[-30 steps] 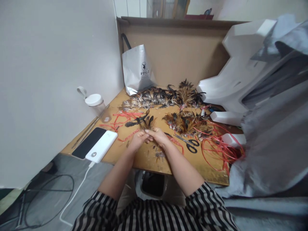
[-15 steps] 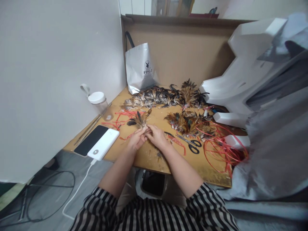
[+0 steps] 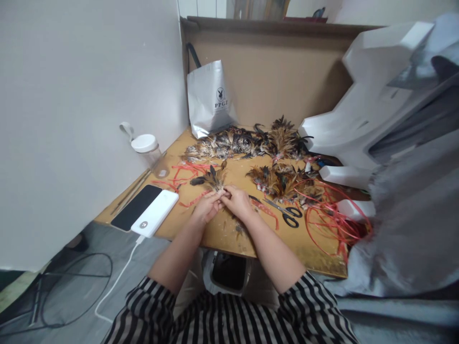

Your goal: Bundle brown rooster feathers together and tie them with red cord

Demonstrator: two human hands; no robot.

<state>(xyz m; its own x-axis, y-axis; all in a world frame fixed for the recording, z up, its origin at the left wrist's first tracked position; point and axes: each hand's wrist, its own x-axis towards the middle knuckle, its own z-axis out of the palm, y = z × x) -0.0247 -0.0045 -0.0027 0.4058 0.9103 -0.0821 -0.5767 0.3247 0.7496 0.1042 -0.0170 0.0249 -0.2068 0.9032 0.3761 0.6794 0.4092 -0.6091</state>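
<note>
A small bunch of brown and black feathers [image 3: 214,177] fans out away from me over the table. My left hand [image 3: 208,205] is closed on the pale base of the bunch. From the other side, my right hand [image 3: 237,200] pinches at the same base, its fingertips meeting those of the left. Whether a strip lies between the fingers is too small to make out. Just right of my right hand lie black-handled scissors [image 3: 287,211] and a piece of red plastic strip [image 3: 267,212].
Feather bunches [image 3: 283,181] lie at the right, with a longer feather pile [image 3: 236,143] behind. Tangled red strips [image 3: 333,224] cover the right edge. A jar [image 3: 148,153], a phone [image 3: 136,209] and a white power bank [image 3: 155,213] stand left. A silver bag [image 3: 210,102] leans at the back.
Both hands stay together at the base of the feather bunch, with a slight shift of the fingers. The view has tilted a little; nothing else has visibly moved.
</note>
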